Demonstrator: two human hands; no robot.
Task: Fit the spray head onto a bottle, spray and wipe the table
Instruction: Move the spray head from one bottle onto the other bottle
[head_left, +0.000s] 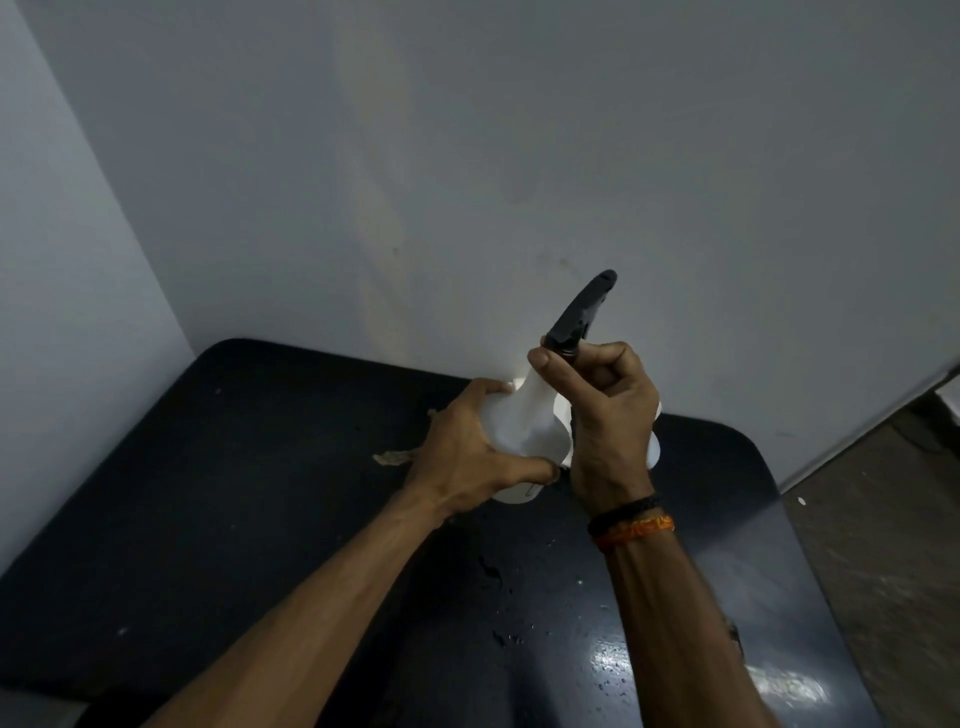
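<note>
Pale grey walls (519, 156) fill the upper two thirds of the frame, meeting in a corner at the upper left, and below them a black table (234, 519) with rounded corners spreads across the lower half. Water droplets (498, 571) bead on its glossy top near the lower centre, and a small tan scrap (395, 457) lies on it left of centre. At the lower right a strip of brown floor (883, 519) shows beside the table.

Just right of centre stands the white bottle (524, 421), its neck rising toward the wall. The left hand (467, 457) wraps the bottle's wide body, fingers spread around the far side and the thumb pressed across the near side. The right hand (608, 415) is curled closed around the base of the black spray head (582, 312) at the top of the neck, thumb tip and bent fingers pinching it; the head's nozzle end points up and to the right. Black and orange thread bands (631, 522) circle the right wrist. A faint mark shows low on the bottle, too small to read; no other writing is legible.
</note>
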